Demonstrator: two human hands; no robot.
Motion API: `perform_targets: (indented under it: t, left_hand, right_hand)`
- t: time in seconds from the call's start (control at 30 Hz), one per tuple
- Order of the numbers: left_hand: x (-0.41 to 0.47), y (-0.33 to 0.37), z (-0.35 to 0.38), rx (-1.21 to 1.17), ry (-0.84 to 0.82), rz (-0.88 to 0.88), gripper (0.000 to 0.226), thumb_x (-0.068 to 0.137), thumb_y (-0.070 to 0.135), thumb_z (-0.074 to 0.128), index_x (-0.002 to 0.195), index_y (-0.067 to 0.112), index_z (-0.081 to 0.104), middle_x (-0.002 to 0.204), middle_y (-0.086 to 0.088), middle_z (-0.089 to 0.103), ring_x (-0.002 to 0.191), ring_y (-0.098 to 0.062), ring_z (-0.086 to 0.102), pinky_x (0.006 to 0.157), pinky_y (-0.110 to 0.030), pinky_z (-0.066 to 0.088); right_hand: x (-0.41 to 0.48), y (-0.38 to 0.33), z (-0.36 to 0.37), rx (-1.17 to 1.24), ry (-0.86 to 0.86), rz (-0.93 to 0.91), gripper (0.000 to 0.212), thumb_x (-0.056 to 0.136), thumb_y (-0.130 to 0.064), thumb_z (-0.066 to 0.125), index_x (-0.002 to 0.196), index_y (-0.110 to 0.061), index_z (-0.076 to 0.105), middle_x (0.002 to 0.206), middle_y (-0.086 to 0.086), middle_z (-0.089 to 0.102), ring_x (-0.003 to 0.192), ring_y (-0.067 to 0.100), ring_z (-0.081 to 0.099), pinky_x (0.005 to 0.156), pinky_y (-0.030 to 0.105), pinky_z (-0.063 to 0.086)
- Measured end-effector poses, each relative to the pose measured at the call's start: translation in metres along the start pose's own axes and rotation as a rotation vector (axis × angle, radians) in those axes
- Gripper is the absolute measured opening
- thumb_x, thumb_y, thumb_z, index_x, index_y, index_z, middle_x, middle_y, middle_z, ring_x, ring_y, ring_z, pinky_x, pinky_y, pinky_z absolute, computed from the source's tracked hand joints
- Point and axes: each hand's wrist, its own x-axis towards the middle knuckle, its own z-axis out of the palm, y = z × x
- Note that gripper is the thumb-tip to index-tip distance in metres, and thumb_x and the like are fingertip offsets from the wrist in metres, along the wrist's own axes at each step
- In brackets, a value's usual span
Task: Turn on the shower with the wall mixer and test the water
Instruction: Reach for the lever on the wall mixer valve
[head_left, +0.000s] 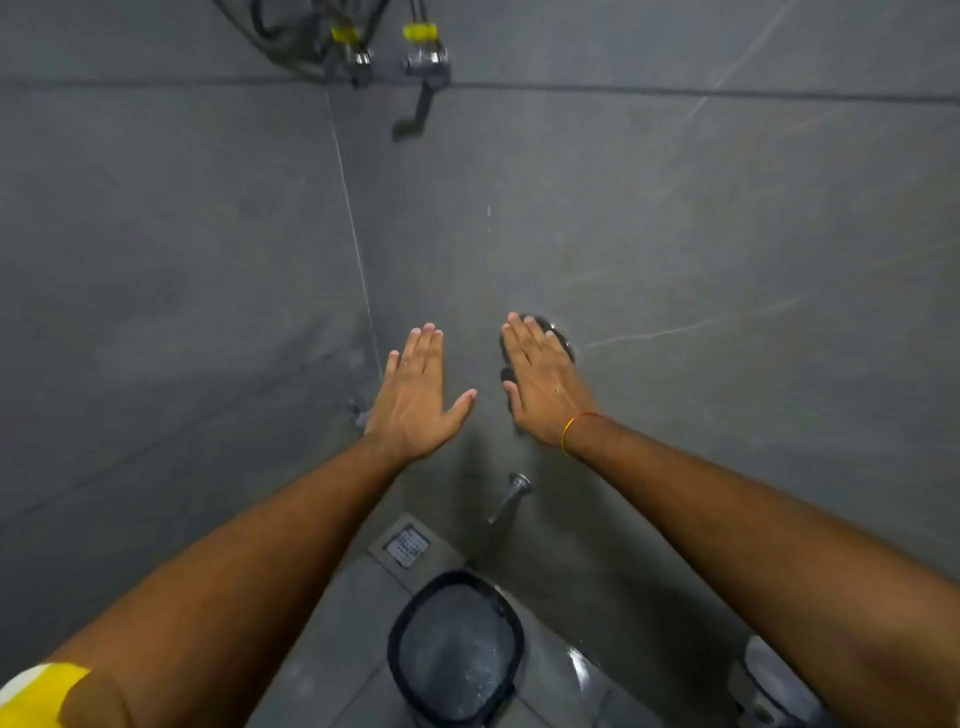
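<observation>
Both hands reach out flat toward the grey wall in the middle of the frame. The left hand (415, 395) is spread, palm down, with the thumb sticking out to the side. It holds nothing. The right hand (543, 382) is flat too, with the fingers close together, and it holds nothing that I can see. It has a thin thread band (571, 428) on the wrist.

The mixer (558, 338) is on the wall, right behind the right hand. Only a round dark edge peeks out past the fingers on the upper right side. I cannot tell if the hand touches it or just hangs in front of it. The left hand is off to the left of it, apart from it. So the right hand is the nearer one, and I think any more turning would be its job.

A few drops (488, 213) fall above the hands, in the gap between them, a little nearer the right one. They come straight down, so the line of water runs up and down the frame. I think the hands are out to feel it.

Below the hands a small spout (511, 496) sticks out of the wall. Under that is a floor drain (408, 545), and a bucket (457, 647) with water in it sits at the bottom of the frame. At the top, pipes with yellow bands (420, 32) hang on the wall.
</observation>
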Motion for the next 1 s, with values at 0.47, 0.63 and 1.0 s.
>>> perform_targets:
  t: [0.47,0.63,1.0]
  left_hand:
    - [0.075,-0.006,0.179,-0.318,-0.567,-0.263,0.108,0.086,0.062,0.073,0.163,0.007,0.022,0.169,-0.019,0.027,0.154,-0.038,0.03,0.126,-0.048,0.028]
    - [0.1,0.004,0.2,-0.506,-0.644,-0.306,0.072,0.088,0.029,0.08,0.149,0.011,0.047,0.144,-0.014,0.055,0.128,-0.031,0.057,0.098,-0.038,0.049]
    - [0.095,-0.002,0.205,-0.525,-0.542,-0.368,0.047,0.09,0.011,0.069,0.134,0.008,0.053,0.124,-0.014,0.063,0.109,-0.03,0.062,0.083,-0.033,0.049]
  right_hand:
    - [0.056,0.092,0.143,-0.097,-0.085,-0.208,0.083,0.099,-0.03,0.056,0.167,-0.001,0.017,0.176,0.016,0.013,0.164,0.034,0.011,0.131,0.051,0.022]
    - [0.058,0.101,0.15,-0.032,-0.038,-0.239,0.081,0.1,-0.035,0.052,0.167,-0.004,0.018,0.176,0.015,0.016,0.163,0.033,0.014,0.131,0.051,0.023]
    - [0.054,0.099,0.149,0.005,0.02,-0.222,0.072,0.105,-0.032,0.048,0.166,-0.005,0.023,0.175,0.015,0.02,0.162,0.035,0.018,0.129,0.056,0.025]
